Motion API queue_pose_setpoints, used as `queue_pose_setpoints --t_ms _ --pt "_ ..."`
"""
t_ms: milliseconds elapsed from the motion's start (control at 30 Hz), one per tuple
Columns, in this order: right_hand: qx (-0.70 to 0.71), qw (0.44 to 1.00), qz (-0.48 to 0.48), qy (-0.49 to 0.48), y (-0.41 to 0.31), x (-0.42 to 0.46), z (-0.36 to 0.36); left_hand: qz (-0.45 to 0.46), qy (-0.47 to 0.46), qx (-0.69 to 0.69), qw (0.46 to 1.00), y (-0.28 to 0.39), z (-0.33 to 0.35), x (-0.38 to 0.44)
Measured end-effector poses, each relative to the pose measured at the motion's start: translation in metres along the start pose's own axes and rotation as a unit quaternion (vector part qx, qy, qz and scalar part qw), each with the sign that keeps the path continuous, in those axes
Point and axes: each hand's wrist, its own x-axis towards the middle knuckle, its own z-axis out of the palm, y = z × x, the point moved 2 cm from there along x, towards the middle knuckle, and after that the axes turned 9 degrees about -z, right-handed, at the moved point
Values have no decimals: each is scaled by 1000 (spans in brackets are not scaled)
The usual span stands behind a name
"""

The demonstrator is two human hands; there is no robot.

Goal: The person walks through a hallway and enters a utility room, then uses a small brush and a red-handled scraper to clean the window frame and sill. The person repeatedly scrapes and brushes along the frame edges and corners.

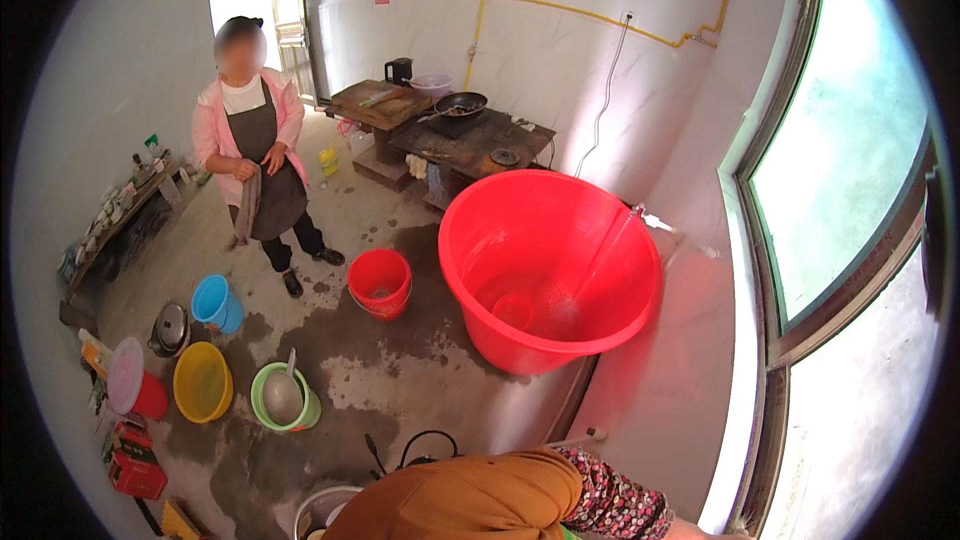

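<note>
Only part of my right hand [694, 532] shows, at the bottom edge below the window frame; its fingers are cut off, so what it touches or holds cannot be told. A patterned sleeve [619, 491] covers that arm, beside my orange-brown top [465, 495]. My left hand is out of view. Ahead stands a large red plastic tub [480, 315], into which water runs from a wall tap [637, 211]; a round red thing [513, 311] lies inside. Several smaller vessels stand on the floor: a red bucket [379, 274], a green bucket [307, 412] with a metal ladle, a yellow basin [203, 382] and a blue bucket [214, 300].
Another person [251, 142] in an apron stands at the left, holding a grey cloth [247, 210]. Behind are a wooden block table [382, 103], a dark stove table [480, 139] and a wok [461, 105]. A metal pot [304, 514] is near me; wet patches mark the floor.
</note>
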Motion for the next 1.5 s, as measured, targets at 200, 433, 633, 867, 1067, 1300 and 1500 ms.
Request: queue_pose_setpoints --t_ms 200,433,633,867,1067,1300,1500 --pt "-34 999 10 19 -3 0 -7 -61 -44 -18 997 -11 15 -3" --pt "-54 998 18 26 -5 6 -3 -69 -12 -13 997 -27 22 -12" --pt "-76 996 19 30 -7 8 -4 -103 -31 -49 993 -22 17 -13" --pt "-91 995 16 31 -8 8 -2 -222 -101 -418 875 -57 43 -18" --pt "-110 992 9 58 -16 -2 -19 -103 -55 -51 992 -21 21 -11" --pt "-114 992 0 62 -17 -5 -23 -105 -18 -24 994 -19 20 -7" --pt "-121 990 -1 67 -19 -8 -31 -45 -16 9 999 -24 26 -10"
